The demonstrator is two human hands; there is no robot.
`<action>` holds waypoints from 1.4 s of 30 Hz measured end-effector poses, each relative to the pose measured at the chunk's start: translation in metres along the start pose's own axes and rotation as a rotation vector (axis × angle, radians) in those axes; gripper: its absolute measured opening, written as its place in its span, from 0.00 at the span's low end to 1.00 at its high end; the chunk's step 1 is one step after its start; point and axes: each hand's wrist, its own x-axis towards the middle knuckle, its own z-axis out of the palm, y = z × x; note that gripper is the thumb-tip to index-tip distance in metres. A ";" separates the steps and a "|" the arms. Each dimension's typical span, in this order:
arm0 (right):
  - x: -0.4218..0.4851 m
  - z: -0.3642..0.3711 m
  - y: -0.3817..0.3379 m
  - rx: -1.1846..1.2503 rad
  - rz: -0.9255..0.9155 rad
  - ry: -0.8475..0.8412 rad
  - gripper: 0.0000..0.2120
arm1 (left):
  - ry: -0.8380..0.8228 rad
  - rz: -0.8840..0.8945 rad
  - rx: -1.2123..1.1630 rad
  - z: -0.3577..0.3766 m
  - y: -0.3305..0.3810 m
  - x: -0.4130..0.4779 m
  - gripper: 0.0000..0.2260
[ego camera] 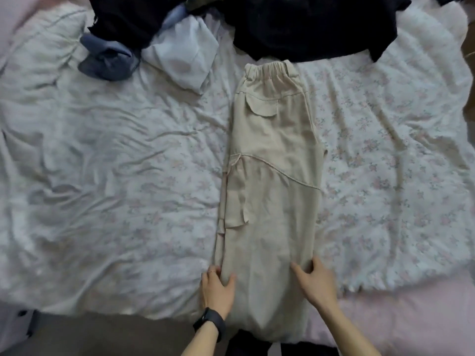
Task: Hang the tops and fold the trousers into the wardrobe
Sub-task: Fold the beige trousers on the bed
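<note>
Beige trousers (272,176) lie lengthwise on the floral bed sheet (115,176), already halved leg over leg so only one narrow column of cloth shows. The waistband (270,70) is at the far end, just touching the dark clothes pile (308,27), and the cuff end (264,327) hangs off the near edge of the bed. Left hand (217,289) is at the left edge of the lower leg, thumb on top and fingers curled at the side, pinching the fabric. A black watch (210,323) is on that wrist. Right hand (317,282) mirrors it on the right edge, thumb spread onto the cloth and fingers wrapped at the side, also gripping. Holding both edges level looks like the setup for lifting the leg end and carrying it up toward the waistband, which keeps the layers stacked rather than sliding apart. Judged stage: lengthwise fold done, cross fold not yet made. The cloth looks thin and floppy, and the side pocket flaps could bunch if the lift is uneven. A pale blue garment (180,57) and a blue-grey garment (108,62) sit crumpled at the far left beside the dark pile, well apart from the trousers and unsorted. The wardrobe is not in view.
</note>
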 end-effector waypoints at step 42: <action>-0.123 0.098 0.171 0.177 0.024 -0.202 0.21 | -0.466 -0.001 -0.079 0.012 -0.203 -0.020 0.24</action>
